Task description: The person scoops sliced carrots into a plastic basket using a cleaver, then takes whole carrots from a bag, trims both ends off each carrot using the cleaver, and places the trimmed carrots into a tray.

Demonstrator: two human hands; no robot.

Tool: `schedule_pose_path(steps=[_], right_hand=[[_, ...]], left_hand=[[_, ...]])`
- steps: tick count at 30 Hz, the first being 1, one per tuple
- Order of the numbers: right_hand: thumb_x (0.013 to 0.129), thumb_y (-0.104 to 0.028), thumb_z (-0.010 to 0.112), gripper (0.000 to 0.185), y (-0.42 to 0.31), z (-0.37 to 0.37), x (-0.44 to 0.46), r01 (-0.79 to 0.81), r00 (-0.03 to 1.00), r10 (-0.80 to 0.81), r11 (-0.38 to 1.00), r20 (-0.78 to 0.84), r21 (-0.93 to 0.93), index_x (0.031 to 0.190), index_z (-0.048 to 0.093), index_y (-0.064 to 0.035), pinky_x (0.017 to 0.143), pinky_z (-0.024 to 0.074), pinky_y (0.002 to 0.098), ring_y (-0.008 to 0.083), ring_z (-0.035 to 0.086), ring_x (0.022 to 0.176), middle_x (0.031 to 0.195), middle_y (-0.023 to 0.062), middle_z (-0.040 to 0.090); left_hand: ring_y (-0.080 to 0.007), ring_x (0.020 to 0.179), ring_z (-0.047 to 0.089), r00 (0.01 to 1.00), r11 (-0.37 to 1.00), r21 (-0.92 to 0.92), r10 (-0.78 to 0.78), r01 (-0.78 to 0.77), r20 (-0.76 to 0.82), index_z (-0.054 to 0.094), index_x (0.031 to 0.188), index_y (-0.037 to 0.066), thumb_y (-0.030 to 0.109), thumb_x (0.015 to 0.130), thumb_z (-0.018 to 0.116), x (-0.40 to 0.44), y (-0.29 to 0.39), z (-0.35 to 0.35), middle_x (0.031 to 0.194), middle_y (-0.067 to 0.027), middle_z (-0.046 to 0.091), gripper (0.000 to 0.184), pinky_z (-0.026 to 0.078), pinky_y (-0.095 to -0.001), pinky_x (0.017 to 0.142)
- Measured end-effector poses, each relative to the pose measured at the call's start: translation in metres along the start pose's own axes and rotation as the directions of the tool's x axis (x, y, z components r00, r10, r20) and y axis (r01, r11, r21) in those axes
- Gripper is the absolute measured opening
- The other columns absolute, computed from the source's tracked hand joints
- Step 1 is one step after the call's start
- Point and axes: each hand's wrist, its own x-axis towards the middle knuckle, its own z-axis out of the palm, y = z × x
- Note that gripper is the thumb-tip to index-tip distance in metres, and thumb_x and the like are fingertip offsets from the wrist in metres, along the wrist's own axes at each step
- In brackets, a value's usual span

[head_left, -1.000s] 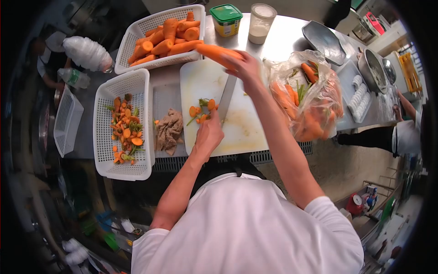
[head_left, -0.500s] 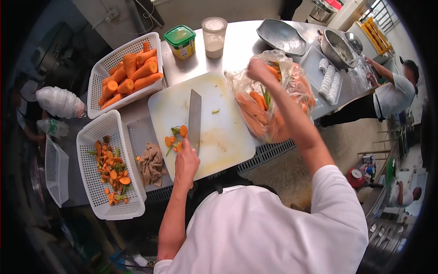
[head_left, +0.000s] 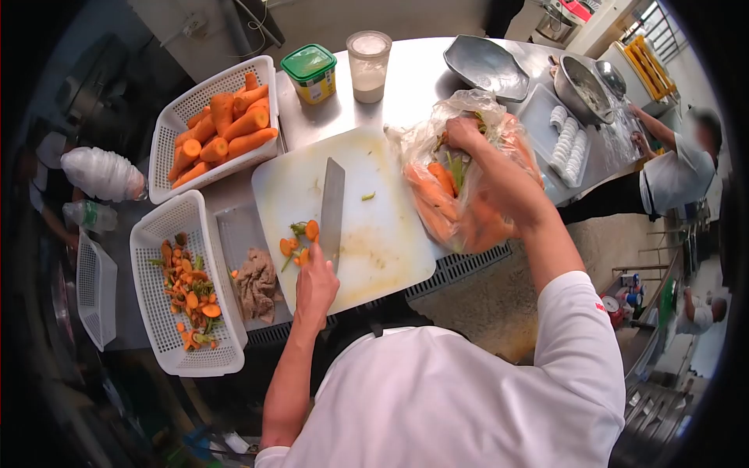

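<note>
My left hand point(head_left: 316, 290) is closed around the handle of a knife point(head_left: 332, 207), whose wide blade lies over the white cutting board point(head_left: 382, 253). Cut carrot tops point(head_left: 292, 246) with bits of green stem lie just left of the blade. My right hand point(head_left: 466, 134) reaches into the mouth of a clear plastic bag point(head_left: 417, 148) full of carrots point(head_left: 433, 195). Its fingers point down among the plastic and green stalks, and their tips are hidden. Whether they grip a carrot does not show.
Left of the board stand a white basket point(head_left: 160, 156) of trimmed carrots, another basket point(head_left: 144, 273) of carrot scraps, and a brown cloth point(head_left: 257, 287). Behind are a green-lidded tub point(head_left: 310, 74) and a container of white powder point(head_left: 368, 66). A co-worker point(head_left: 675, 168) works at the right.
My right hand has come down from above the bag into its opening, shifting slightly right. The left hand and knife stay nearly in place.
</note>
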Motion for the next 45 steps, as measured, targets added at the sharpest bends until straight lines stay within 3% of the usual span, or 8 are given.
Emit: schedule_pose_path(steps=[5, 9, 17, 20, 22, 25, 40, 45], right_hand=[[0.091, -0.012, 0.063, 0.022, 0.005, -0.054, -0.033, 0.182, 0.964, -0.143, 0.97, -0.226, 0.162, 0.11, 0.066, -0.0019, 0.082, 0.0558, 0.0448, 0.0349, 0.071, 0.098, 0.104, 0.0188, 0.073], [0.085, -0.016, 0.079, 0.032, -0.011, -0.113, -0.093, 0.44, 0.831, 0.065, 0.53, -0.552, 0.725, 0.104, 0.059, 0.0009, 0.073, 0.0563, 0.0349, 0.0213, 0.069, 0.079, 0.088, 0.0124, 0.072], [0.086, -0.019, 0.083, 0.035, -0.168, -0.022, -0.21, 0.186, 0.981, 0.117, -0.316, -0.156, 0.93, 0.095, 0.055, 0.0008, 0.07, 0.0619, 0.0292, 0.0157, 0.069, 0.078, 0.091, 0.0106, 0.067], [0.085, -0.019, 0.084, 0.035, -0.2, 0.023, -0.237, 0.086, 0.993, 0.101, -0.318, -0.057, 0.944, 0.095, 0.056, -0.0005, 0.068, 0.0595, 0.0291, 0.0159, 0.069, 0.077, 0.095, 0.011, 0.066], [0.086, -0.016, 0.08, 0.03, -0.201, 0.025, -0.248, 0.091, 0.995, 0.032, 0.185, -0.098, 0.979, 0.105, 0.065, 0.0007, 0.07, 0.0558, 0.0332, 0.0202, 0.066, 0.077, 0.096, 0.0122, 0.064], [0.086, -0.012, 0.076, 0.034, -0.198, 0.025, -0.256, 0.357, 0.932, -0.092, 0.415, -0.351, 0.837, 0.119, 0.071, -0.0046, 0.075, 0.0521, 0.0377, 0.0269, 0.063, 0.081, 0.093, 0.0143, 0.061], [0.081, -0.012, 0.079, 0.047, -0.189, 0.013, -0.238, 0.298, 0.953, -0.218, 0.563, -0.209, 0.771, 0.127, 0.069, -0.0083, 0.083, 0.0519, 0.0386, 0.0326, 0.064, 0.091, 0.101, 0.0164, 0.064], [0.069, -0.016, 0.084, 0.059, -0.224, 0.007, -0.231, 0.507, 0.854, -0.261, 0.613, -0.451, 0.606, 0.124, 0.067, -0.0044, 0.086, 0.0511, 0.0461, 0.0352, 0.063, 0.097, 0.101, 0.0162, 0.067]], left_hand=[[-0.0541, 0.092, 0.062, 0.999, 0.999, -0.025, -0.041, 0.041, 0.018, 0.039, 0.131, -0.004, 0.009, 0.097, 0.054, 0.0, 0.0, -0.003, 0.096, -0.0345, 0.065, 0.039, 0.049, -0.0581, 0.075], [-0.0548, 0.093, 0.061, 1.0, 0.996, -0.084, -0.008, 0.008, -0.001, 0.041, 0.128, -0.003, 0.01, 0.096, 0.055, 0.005, -0.011, -0.002, 0.097, -0.035, 0.064, 0.037, 0.049, -0.058, 0.076], [-0.0539, 0.087, 0.06, 0.995, 0.985, -0.169, -0.033, 0.016, -0.094, 0.047, 0.112, -0.006, 0.008, 0.095, 0.055, -0.015, 0.007, -0.05, 0.087, -0.0331, 0.063, 0.023, 0.048, -0.0557, 0.072], [-0.0522, 0.083, 0.062, 0.991, 0.991, -0.129, 0.017, -0.034, -0.131, 0.046, 0.115, -0.005, 0.008, 0.096, 0.055, -0.024, 0.006, -0.059, 0.083, -0.0324, 0.064, 0.025, 0.049, -0.0565, 0.07], [-0.0517, 0.082, 0.063, 0.994, 0.996, -0.081, 0.03, -0.038, -0.104, 0.045, 0.118, -0.005, 0.008, 0.096, 0.055, -0.028, 0.008, -0.065, 0.083, -0.0324, 0.064, 0.027, 0.049, -0.0573, 0.07], [-0.0506, 0.081, 0.063, 0.999, 0.999, -0.038, 0.012, -0.014, -0.044, 0.046, 0.123, -0.004, 0.007, 0.096, 0.054, -0.036, 0.015, -0.061, 0.078, -0.0312, 0.063, 0.03, 0.048, -0.0558, 0.068], [-0.0513, 0.086, 0.065, 0.998, 0.995, 0.088, 0.043, -0.045, 0.035, 0.044, 0.12, -0.005, -0.005, 0.083, 0.05, 0.004, 0.026, -0.009, 0.086, -0.0315, 0.066, 0.037, 0.051, -0.0576, 0.075], [-0.0509, 0.087, 0.065, 0.998, 0.998, -0.043, 0.055, -0.056, -0.021, 0.045, 0.121, -0.003, 0.004, 0.092, 0.053, 0.017, 0.002, -0.001, 0.088, -0.0321, 0.066, 0.031, 0.051, -0.0575, 0.076]])
